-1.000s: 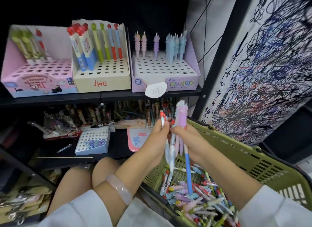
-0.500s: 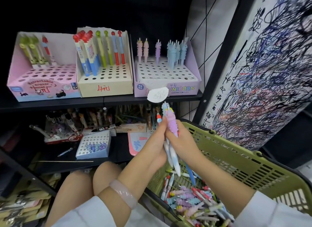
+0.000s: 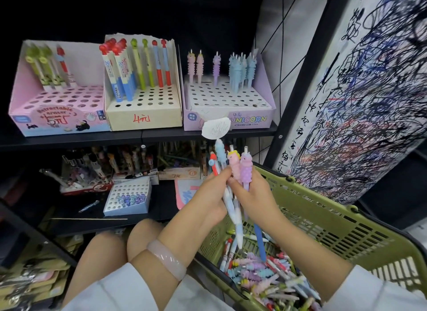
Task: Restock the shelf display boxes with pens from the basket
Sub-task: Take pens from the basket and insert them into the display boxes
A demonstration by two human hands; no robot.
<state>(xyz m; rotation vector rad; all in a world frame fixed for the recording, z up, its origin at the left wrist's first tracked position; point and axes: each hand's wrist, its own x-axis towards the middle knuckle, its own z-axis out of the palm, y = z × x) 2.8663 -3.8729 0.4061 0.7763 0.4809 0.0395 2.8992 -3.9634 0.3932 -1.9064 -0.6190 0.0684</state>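
Together, both hands hold one bunch of pens (image 3: 233, 188) upright above the basket (image 3: 346, 232), in the single head view. The left hand (image 3: 208, 202) has its grip curled round the lower barrels, thumb pressed near a red-capped pen; the right hand (image 3: 254, 195) pinches the pink and purple unicorn tops between thumb and fingers, likely to sort them by kind before they go into holes. The bunch stands just below the shelf (image 3: 138, 137) edge, under a white tag hanging there. Above it, the unicorn box (image 3: 231, 102) holds only a back row of pink, purple and blue pens, with most holes bare, so it looks the natural home for the unicorn pens in hand. Beside it, the beige box (image 3: 143, 111) carries red, green and blue pens at the back, and the pink box (image 3: 57, 111) a few at its rear left. The basket sits at the right, against the person's lap, many more pens heaped on its bottom, so restocking seems early. A lower shelf behind the hands holds other crowded stock.
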